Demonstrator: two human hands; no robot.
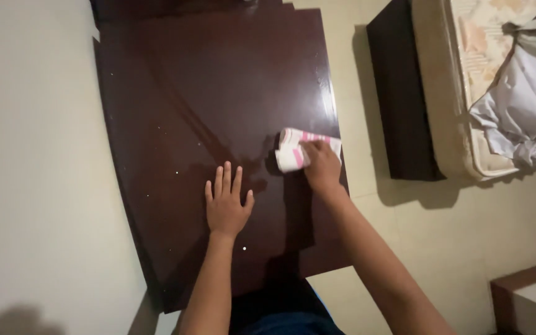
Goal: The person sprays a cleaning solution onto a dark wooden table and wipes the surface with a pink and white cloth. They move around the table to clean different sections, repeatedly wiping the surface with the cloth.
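**Ana:** Cloth (294, 151), white with pink stripes, lies bunched on the dark glossy desk (175, 93), toward its right edge and about midway between near and far. The right hand (321, 164) lies on top of it, its grip closed over the near-right part of the bundle and pressing it down onto the wood.

**Ben:** How would it handle, do you think?

**Ana:** Soft and light, I'd judge. It folds and crumples under the palm, so it should give wherever it is pinched. Nothing fragile about it. On that polished surface it would probably slide easily. The best hold looks like the thick bunched middle, where the hand already has it, not the loose far edge.

**Ben:** And the other hand?

**Ana:** The left hand (226, 203) is flat on the desk, fingers spread, its grip open and holding nothing, to the left of the cloth and a little nearer. Small pale specks dot the wood around it.

**Ben:** Any containers?

**Ana:** None that I can see, so no contents to report. Right of the desk, across a strip of pale floor (454, 242), stands a dark bed frame (401, 93) carrying a mattress (460, 80) with rumpled white sheets (522, 105).
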